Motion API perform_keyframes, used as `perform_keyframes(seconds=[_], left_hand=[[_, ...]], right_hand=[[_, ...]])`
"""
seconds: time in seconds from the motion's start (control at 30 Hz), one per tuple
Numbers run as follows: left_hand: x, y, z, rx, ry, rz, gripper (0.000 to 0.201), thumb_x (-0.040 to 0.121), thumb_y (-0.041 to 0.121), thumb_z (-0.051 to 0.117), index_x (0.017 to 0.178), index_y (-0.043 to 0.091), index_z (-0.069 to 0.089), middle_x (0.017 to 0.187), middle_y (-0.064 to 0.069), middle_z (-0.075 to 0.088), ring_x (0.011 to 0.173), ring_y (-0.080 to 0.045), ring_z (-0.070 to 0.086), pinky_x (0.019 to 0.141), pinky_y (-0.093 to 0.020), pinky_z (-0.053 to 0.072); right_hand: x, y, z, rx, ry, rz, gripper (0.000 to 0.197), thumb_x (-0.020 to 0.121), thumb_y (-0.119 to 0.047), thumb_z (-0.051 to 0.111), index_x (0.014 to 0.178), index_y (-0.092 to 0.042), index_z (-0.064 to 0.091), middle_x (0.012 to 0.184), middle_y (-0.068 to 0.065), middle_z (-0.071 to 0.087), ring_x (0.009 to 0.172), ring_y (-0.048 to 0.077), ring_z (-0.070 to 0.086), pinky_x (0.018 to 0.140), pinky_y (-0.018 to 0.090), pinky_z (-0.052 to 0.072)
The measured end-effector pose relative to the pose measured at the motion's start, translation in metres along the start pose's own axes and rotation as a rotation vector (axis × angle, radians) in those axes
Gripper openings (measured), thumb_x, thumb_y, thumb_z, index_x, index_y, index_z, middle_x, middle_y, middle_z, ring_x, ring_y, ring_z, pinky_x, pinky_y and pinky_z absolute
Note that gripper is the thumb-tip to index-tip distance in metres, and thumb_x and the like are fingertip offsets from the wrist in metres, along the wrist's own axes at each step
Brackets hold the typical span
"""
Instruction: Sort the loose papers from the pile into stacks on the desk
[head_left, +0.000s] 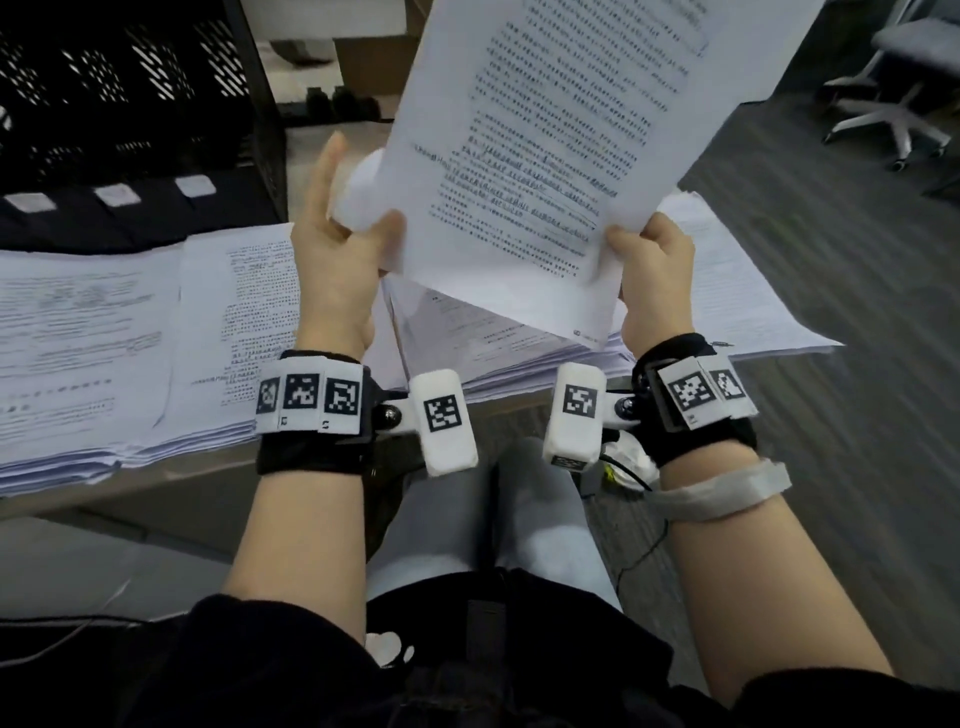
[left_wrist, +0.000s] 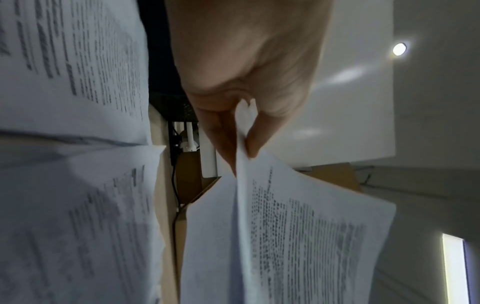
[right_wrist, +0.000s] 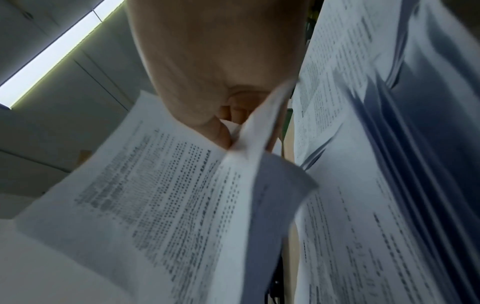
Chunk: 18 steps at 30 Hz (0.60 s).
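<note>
Both hands' fingers (head_left: 387, 223) pinching printed sheet (head_left: 545, 156).

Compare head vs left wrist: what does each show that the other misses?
Head only: the right hand pinching the printed sheets' other corner, both wrist bands, the black mesh organiser, an office chair and the pile under the sheets.

Left wrist only: the ceiling light and a close view of the thumb and fingers clamping the paper's edge.

Both: the left hand pinching the sheets, and the stacks on the desk.
</note>
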<state>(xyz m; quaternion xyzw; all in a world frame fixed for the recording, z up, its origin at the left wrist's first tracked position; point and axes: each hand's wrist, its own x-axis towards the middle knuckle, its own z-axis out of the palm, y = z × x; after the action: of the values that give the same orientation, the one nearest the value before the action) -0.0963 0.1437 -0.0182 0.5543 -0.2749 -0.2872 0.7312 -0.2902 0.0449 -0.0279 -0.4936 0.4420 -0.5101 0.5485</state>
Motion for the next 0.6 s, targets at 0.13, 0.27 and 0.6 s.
perform_keyframes(seconds=[0.13, 0.27, 0.6], left_hand=[[-0.006, -0.011, -0.007, 0.126, 0.002, -0.044, 0.055, 0.082, -0.002, 0.066, 0.133, 0.009, 0.05, 0.131, 0.001, 0.056, 0.115, -0.01, 0.058, 0.101, -0.035, 0.049], [-0.007, -0.018, -0.015, 0.149, 0.069, -0.091, 0.036, 0.084, 0.005, 0.066, 0.119, 0.01, 0.06, 0.12, -0.007, 0.064, 0.109, -0.021, 0.063, 0.096, -0.041, 0.052], [-0.016, -0.013, -0.038, 0.015, 0.26, 0.009, 0.01, 0.089, 0.019, 0.062, 0.08, 0.022, 0.061, 0.095, -0.005, 0.066, 0.085, -0.015, 0.062, 0.085, -0.033, 0.056]], right_hand=[[-0.008, 0.006, 0.008, -0.072, 0.002, 0.018, 0.019, 0.082, -0.002, 0.052, 0.093, 0.014, 0.054, 0.088, 0.029, 0.058, 0.078, 0.016, 0.051, 0.068, 0.025, 0.042], [-0.015, 0.013, 0.013, -0.12, -0.039, 0.05, 0.023, 0.089, -0.001, 0.05, 0.107, 0.013, 0.056, 0.098, 0.015, 0.066, 0.083, 0.016, 0.06, 0.076, 0.027, 0.053], [-0.031, 0.005, 0.032, 0.221, -0.103, 0.278, 0.048, 0.102, -0.041, 0.029, 0.117, -0.009, 0.062, 0.107, 0.004, 0.069, 0.095, 0.019, 0.067, 0.08, 0.033, 0.058]])
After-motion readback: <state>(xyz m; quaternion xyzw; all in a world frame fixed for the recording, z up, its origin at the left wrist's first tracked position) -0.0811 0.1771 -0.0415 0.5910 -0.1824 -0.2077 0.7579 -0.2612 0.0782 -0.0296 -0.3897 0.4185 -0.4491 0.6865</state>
